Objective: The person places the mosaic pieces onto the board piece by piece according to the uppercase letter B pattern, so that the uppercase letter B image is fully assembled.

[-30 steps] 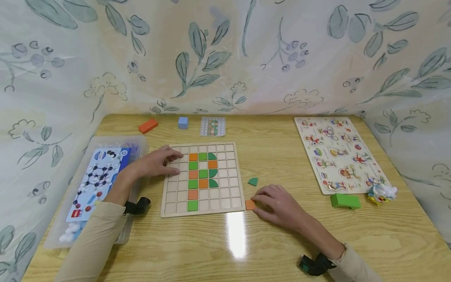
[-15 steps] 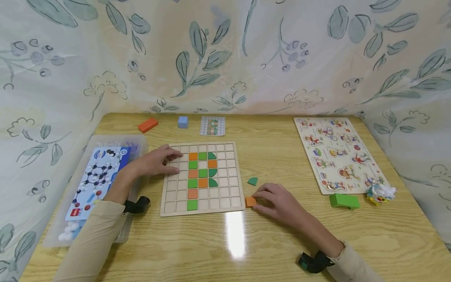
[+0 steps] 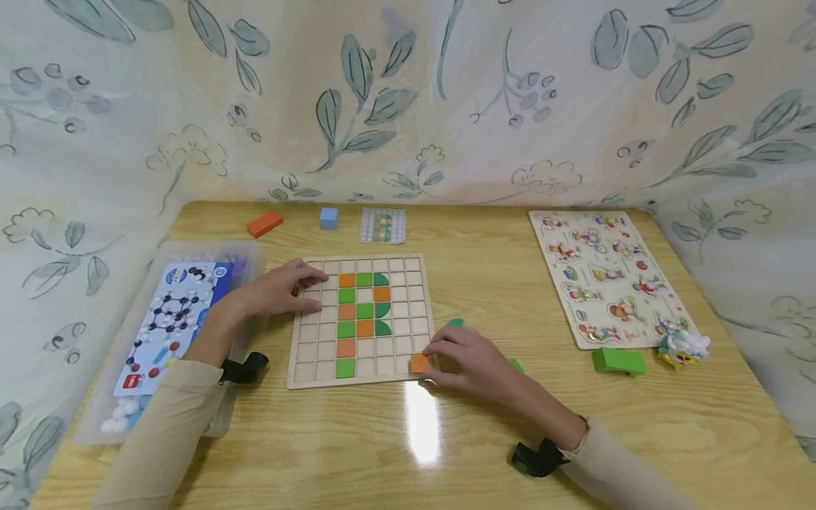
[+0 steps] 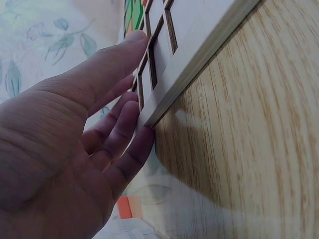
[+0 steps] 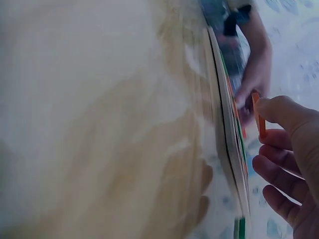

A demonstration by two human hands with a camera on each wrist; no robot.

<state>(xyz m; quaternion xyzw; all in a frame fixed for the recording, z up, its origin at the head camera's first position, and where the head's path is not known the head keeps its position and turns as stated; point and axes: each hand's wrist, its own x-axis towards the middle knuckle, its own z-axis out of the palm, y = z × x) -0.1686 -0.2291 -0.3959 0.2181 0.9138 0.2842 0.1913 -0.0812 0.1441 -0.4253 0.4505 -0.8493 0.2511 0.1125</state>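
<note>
My right hand (image 3: 481, 361) pinches an orange square tile (image 3: 419, 363) between thumb and fingers. In the head view the tile overlaps the lower right corner of the wooden grid board (image 3: 309, 351); the right wrist view shows the tile (image 5: 258, 115) held on edge above the board. My left hand (image 3: 277, 289) rests on the board's left side, thumb and fingers spread and loosely bent, fingertips at its edge in the left wrist view. Orange and green squares and dark green quarter-round tiles (image 3: 382, 328) fill several cells. Another quarter-round tile (image 3: 455, 322) lies beyond my right hand, partly hidden.
A pattern card (image 3: 382, 225), a blue cube (image 3: 329, 218) and a red block (image 3: 264, 224) lie at the back. On the left stands a plastic box (image 3: 219, 418). A picture puzzle (image 3: 561, 273), a green block (image 3: 618, 361) and a small toy (image 3: 683, 348) are at right.
My right hand has lifted the orange tile off the table and carried it left, over the board's corner. A green piece now shows behind that hand. My left hand stays put.
</note>
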